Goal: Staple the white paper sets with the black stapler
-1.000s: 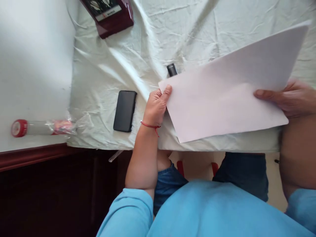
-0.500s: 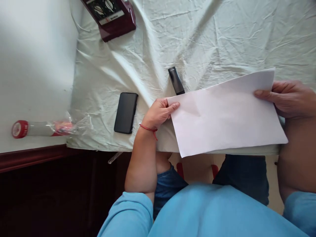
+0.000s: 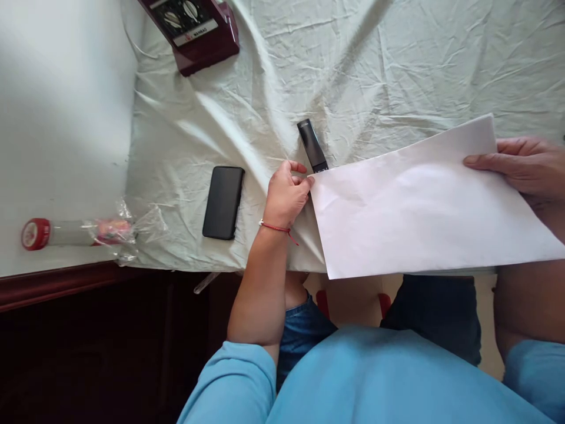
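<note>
Item: white rectangular sheet of paper [image 3: 424, 206], folded or doubled, lying slanted over the near edge of the table, its lower corner overhanging the edge. Held at both short ends.

Left hand [image 3: 286, 197]: fingers curled in, thumb and fingertips pinched closed on the left corner of the sheet. A thin red string bracelet [image 3: 278, 228] circles the wrist just behind the grip.

Right hand [image 3: 525, 168]: fingers extended nearly flat on top of the sheet at its right end; the thumb is hidden beneath or behind the paper, so a full clasp cannot be confirmed, though the sheet is plainly in this hand's hold.

Near the left grip: slim black oblong device [image 3: 312, 145], possibly a stapler, lying just beyond the fingertips, its near end tucked under or against the paper's upper edge. Black rectangular smartphone [image 3: 223, 201], face down or screen dark, lying outward of the left hand, apart from it.

Support: wrinkled pale green cloth [image 3: 362, 70] spread under everything named.

Further from the left grip: dark red box-like appliance with dials [image 3: 194, 26] at the far outer corner of the cloth; clear plastic bottle with a red cap [image 3: 70, 231] lying on its side on the bare white surface, well outward of the phone.

Below the grips: light blue sleeves and dark blue trousers of the person.
</note>
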A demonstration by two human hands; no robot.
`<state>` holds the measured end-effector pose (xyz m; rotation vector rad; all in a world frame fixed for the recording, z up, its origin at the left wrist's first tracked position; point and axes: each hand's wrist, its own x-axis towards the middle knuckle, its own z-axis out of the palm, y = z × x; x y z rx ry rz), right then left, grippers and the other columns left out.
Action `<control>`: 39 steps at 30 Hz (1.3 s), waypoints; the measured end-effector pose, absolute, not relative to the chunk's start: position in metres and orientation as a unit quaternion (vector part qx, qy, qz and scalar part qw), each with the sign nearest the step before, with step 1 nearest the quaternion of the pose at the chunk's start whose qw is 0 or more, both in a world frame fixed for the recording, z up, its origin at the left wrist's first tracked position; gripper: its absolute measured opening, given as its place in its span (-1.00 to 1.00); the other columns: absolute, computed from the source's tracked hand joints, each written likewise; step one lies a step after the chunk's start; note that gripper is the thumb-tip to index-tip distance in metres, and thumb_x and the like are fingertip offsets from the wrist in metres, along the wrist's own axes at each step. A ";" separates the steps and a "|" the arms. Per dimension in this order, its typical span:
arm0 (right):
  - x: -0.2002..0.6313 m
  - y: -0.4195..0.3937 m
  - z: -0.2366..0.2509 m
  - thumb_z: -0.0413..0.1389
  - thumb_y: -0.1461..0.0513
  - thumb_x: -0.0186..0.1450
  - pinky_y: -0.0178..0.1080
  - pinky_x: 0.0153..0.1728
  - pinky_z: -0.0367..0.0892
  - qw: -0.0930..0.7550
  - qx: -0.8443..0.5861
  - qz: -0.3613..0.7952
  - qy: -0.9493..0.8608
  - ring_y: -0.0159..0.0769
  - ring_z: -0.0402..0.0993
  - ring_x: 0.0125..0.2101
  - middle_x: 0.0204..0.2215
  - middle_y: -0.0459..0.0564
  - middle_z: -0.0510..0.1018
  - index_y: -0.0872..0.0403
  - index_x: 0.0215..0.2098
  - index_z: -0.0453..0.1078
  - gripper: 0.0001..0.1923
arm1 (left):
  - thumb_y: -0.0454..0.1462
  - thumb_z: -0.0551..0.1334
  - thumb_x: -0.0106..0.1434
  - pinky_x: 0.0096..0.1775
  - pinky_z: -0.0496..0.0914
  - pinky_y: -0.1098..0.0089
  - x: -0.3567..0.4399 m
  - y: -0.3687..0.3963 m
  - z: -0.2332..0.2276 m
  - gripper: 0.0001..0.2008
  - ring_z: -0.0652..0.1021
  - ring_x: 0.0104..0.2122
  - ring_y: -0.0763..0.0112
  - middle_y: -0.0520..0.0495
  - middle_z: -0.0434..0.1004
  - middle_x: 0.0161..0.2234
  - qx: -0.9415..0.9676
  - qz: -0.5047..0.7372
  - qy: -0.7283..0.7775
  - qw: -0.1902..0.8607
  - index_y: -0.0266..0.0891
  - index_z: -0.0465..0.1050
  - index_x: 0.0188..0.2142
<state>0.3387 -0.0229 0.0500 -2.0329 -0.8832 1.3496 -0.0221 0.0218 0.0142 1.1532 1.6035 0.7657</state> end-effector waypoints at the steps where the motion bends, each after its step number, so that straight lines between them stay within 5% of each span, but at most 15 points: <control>1: 0.339 -0.023 0.051 0.27 0.04 0.12 -0.29 -0.68 0.39 0.275 -0.755 0.497 -0.328 -0.26 0.49 -0.62 -0.37 0.03 0.57 0.01 -0.06 0.52 -0.56 | -0.48 0.29 0.31 -0.56 0.16 0.47 -0.022 0.022 0.011 -0.77 0.28 -0.67 0.52 0.23 0.27 -0.63 0.491 0.315 0.661 0.473 -0.13 0.33 -0.24; 9: 0.344 -0.022 0.050 0.24 0.07 0.16 -0.35 -0.67 0.36 0.280 -0.759 0.491 -0.322 -0.33 0.44 -0.66 -0.51 -0.06 0.50 0.04 -0.17 0.48 -0.68 | -0.44 0.36 0.27 -0.32 0.35 0.33 -0.017 0.026 0.004 -0.78 0.47 -0.49 0.38 0.14 0.45 -0.55 0.576 0.308 0.664 0.365 -0.14 0.38 -0.26; 13: 0.346 -0.020 0.048 0.25 0.09 0.16 -0.33 -0.70 0.34 0.291 -0.751 0.496 -0.324 -0.32 0.43 -0.66 -0.48 -0.04 0.52 0.03 -0.16 0.51 -0.69 | -0.52 0.36 0.12 -0.24 0.44 0.33 -0.021 0.026 0.000 -0.71 0.55 -0.34 0.38 0.01 0.63 -0.25 0.605 0.378 0.641 0.284 -0.17 0.49 -0.21; 16: 0.347 -0.019 0.047 0.25 0.09 0.15 -0.34 -0.73 0.31 0.292 -0.752 0.493 -0.325 -0.31 0.44 -0.65 -0.45 -0.02 0.55 0.01 -0.15 0.53 -0.69 | -0.52 0.32 0.14 -0.18 0.52 0.34 -0.027 0.023 -0.001 -0.62 0.62 -0.06 0.26 -0.08 0.66 -0.01 0.659 0.429 0.579 0.215 -0.12 0.61 -0.11; 19: 0.346 -0.018 0.048 0.25 0.10 0.13 -0.34 -0.72 0.34 0.285 -0.753 0.495 -0.327 -0.30 0.46 -0.63 -0.43 -0.01 0.56 0.01 -0.15 0.53 -0.67 | -0.42 0.36 0.29 0.13 0.55 0.21 -0.030 0.021 0.001 -0.72 0.59 0.17 0.17 -0.08 0.69 0.10 0.701 0.442 0.526 0.191 -0.08 0.66 -0.06; 22: 0.341 -0.019 0.051 0.24 0.10 0.15 -0.35 -0.71 0.34 0.289 -0.758 0.483 -0.330 -0.34 0.43 -0.64 -0.44 -0.02 0.55 0.02 -0.16 0.52 -0.69 | -0.37 0.39 0.35 0.32 0.46 0.12 -0.031 0.021 0.001 -0.81 0.64 0.14 0.20 -0.06 0.74 0.06 0.721 0.434 0.501 0.202 -0.11 0.70 -0.08; 28: 0.337 -0.022 0.054 0.24 0.08 0.16 -0.36 -0.68 0.35 0.274 -0.770 0.473 -0.329 -0.36 0.41 -0.65 -0.55 -0.05 0.47 0.02 -0.24 0.49 -0.74 | -0.42 0.42 0.32 0.32 0.47 0.07 -0.036 0.027 -0.005 -0.80 0.68 0.10 0.20 -0.05 0.80 0.00 0.738 0.430 0.482 0.197 -0.11 0.75 -0.15; 33: 0.344 -0.022 0.048 0.27 0.04 0.13 -0.33 -0.72 0.33 0.287 -0.759 0.481 -0.331 -0.32 0.44 -0.65 -0.43 -0.03 0.55 -0.01 -0.15 0.51 -0.65 | -0.44 0.44 0.25 0.34 0.43 -0.08 -0.033 0.029 0.001 -0.77 0.67 0.15 0.08 -0.01 0.80 0.02 0.737 0.368 0.538 0.176 -0.07 0.75 -0.19; 39: 0.346 -0.023 0.040 0.30 -0.03 0.11 -0.31 -0.61 0.42 0.323 -0.720 0.506 -0.348 -0.28 0.52 -0.53 -0.30 0.02 0.58 0.01 -0.03 0.51 -0.49 | -0.37 0.51 0.21 0.27 0.48 -0.03 -0.022 0.022 0.001 -0.79 0.66 0.13 0.04 -0.06 0.76 0.06 0.736 0.372 0.543 0.159 -0.09 0.64 -0.18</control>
